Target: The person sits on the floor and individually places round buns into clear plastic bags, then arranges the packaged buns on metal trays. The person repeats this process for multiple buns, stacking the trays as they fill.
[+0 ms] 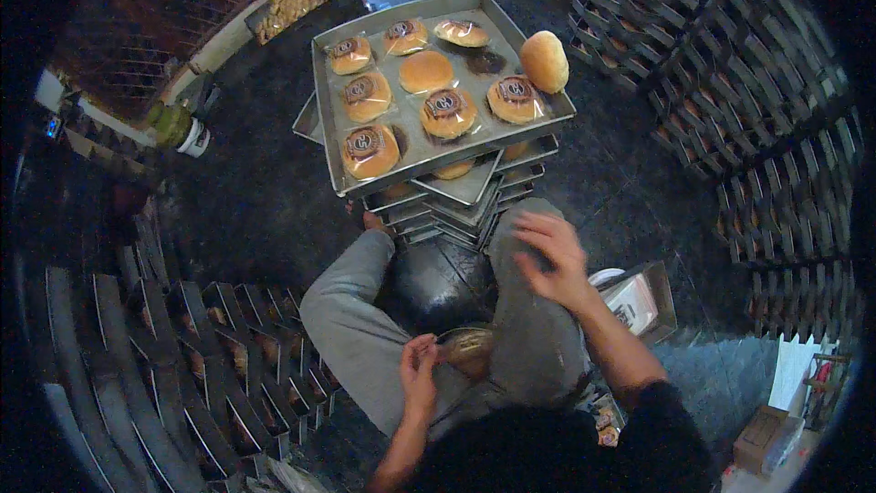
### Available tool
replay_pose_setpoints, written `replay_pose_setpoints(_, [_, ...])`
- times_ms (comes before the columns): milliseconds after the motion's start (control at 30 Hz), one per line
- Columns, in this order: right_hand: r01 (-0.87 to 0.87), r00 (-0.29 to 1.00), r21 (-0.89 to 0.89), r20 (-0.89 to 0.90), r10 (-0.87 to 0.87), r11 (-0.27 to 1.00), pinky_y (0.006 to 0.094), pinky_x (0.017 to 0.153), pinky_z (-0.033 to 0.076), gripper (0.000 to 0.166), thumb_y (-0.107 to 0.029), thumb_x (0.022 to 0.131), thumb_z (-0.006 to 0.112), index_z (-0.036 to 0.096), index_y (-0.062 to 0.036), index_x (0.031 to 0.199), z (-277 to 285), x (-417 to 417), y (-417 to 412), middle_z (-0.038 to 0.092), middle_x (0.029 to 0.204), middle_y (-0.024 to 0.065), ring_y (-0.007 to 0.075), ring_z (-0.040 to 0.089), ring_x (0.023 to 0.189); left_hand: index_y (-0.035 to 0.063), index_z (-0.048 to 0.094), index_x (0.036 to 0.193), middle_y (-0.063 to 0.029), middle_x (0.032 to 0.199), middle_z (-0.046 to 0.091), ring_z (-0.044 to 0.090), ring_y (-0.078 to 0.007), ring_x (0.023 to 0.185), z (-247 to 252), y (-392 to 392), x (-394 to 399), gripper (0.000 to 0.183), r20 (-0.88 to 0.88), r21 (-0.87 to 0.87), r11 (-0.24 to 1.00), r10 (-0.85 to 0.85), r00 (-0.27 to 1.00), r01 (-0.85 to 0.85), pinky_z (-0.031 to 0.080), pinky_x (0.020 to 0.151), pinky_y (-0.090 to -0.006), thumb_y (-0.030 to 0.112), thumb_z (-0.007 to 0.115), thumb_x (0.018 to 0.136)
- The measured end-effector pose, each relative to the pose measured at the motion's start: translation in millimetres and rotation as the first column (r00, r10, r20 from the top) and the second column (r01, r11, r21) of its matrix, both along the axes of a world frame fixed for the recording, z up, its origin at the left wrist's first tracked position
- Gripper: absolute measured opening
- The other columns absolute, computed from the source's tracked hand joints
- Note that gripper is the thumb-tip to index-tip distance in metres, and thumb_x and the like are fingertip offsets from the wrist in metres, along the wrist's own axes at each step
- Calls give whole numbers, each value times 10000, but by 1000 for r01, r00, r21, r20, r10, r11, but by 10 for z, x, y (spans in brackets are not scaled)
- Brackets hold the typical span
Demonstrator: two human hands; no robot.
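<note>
My left hand (pixel 419 366) is over my lap, its fingertips pinching the edge of a clear plastic bag (pixel 469 350) with brown print. The bag's mouth looks partly spread, and its contents are hard to make out. Above my right knee, my right hand (pixel 556 257) is blurred, with fingers apart and nothing visible in it. In front stands a metal baking tray (pixel 438 168) on top of a stack of trays. On it lie several round buns in printed clear bags (pixel 448 111) and a bun with no print showing (pixel 426 72). Another bun (pixel 545 61) leans upright on the tray's right rim.
Stacked metal trays (pixel 465 202) sit crosswise under the top tray, near my knees. Tall tray stacks with buns rise at the left (pixel 198 356) and right (pixel 787 185). Beside my right leg is a box (pixel 662 301) holding a pile of printed bags (pixel 633 302). A cardboard box (pixel 763 435) stands lower right.
</note>
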State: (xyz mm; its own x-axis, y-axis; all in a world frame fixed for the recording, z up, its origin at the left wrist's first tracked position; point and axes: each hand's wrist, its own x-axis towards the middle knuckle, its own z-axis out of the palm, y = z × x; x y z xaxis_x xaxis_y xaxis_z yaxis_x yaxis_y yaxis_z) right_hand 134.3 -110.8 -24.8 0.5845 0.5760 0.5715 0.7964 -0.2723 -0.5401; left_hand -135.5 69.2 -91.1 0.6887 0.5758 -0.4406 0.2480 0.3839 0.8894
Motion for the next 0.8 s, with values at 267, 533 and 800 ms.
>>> replay_pose_setpoints(267, [857, 440, -405, 251, -862, 319, 514, 1027, 409, 341, -116, 937, 562, 573, 10, 1254, -2270, -994, -2874, 588, 1249, 222, 407, 542, 1183, 32, 605, 1205, -47, 1149, 639, 593, -132, 1002, -73, 36, 71, 269, -20, 82, 947, -310, 950, 311, 487, 889, -285, 156, 661, 973])
replay_pose_setpoints(533, [795, 422, -505, 64, -904, 336, 433, 997, 443, 144, -108, 916, 634, 643, -14, 1025, -2014, -1034, -2784, 661, 1134, 134, 322, 601, 1108, 22, 591, 1216, -72, 1170, 640, 604, -149, 1065, 635, -546, 831, 316, 70, 169, 851, -513, 855, 497, 502, 916, -308, 75, 699, 925])
replay_pose_setpoints(800, [700, 694, 375, -556, -457, 608, 394, 1020, 442, 100, -70, 929, 681, 604, -27, 976, 207, -860, -1207, 654, 1164, 140, 259, 614, 1118, 22, 478, 1423, -136, 1410, 534, 553, -217, 1263, 710, -1322, 1447, 564, 369, 217, 882, -471, 801, 419, 478, 1023, -369, 83, 718, 915])
